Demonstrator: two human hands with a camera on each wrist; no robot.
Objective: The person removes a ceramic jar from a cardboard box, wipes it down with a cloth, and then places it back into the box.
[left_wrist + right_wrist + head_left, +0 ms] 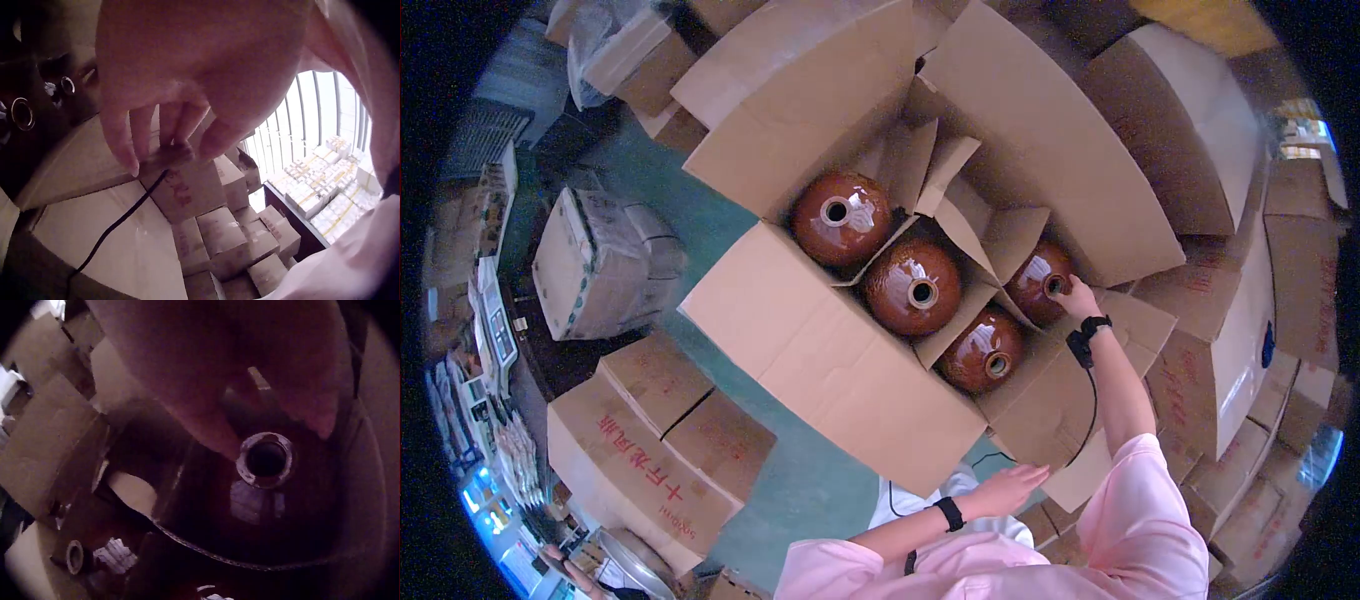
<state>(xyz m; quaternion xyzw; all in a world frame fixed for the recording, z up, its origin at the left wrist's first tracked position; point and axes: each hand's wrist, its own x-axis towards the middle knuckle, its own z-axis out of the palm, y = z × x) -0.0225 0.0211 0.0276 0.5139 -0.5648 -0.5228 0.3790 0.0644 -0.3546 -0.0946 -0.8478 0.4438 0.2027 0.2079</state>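
Note:
In the head view, a large open cardboard box (830,350) holds several round, glossy brown jars with short pale necks. My right hand (1080,298) reaches over the rightmost jar (1032,275). In the right wrist view, the thumb of the right hand (206,394) is at the rim of that jar's neck (240,465), while the other fingers hang apart from it on the far side. My left hand (1005,490) holds nothing and has its fingers extended near a box flap (1085,475); the left wrist view shows its fingertips over the flap's edge.
Cardboard dividers (945,175) stand between the jars. The box's flaps fold outward. Closed cartons (645,455) with red print stand at the left, and more cartons (1200,300) are stacked at the right. A black cable (1097,400) hangs from the right wrist.

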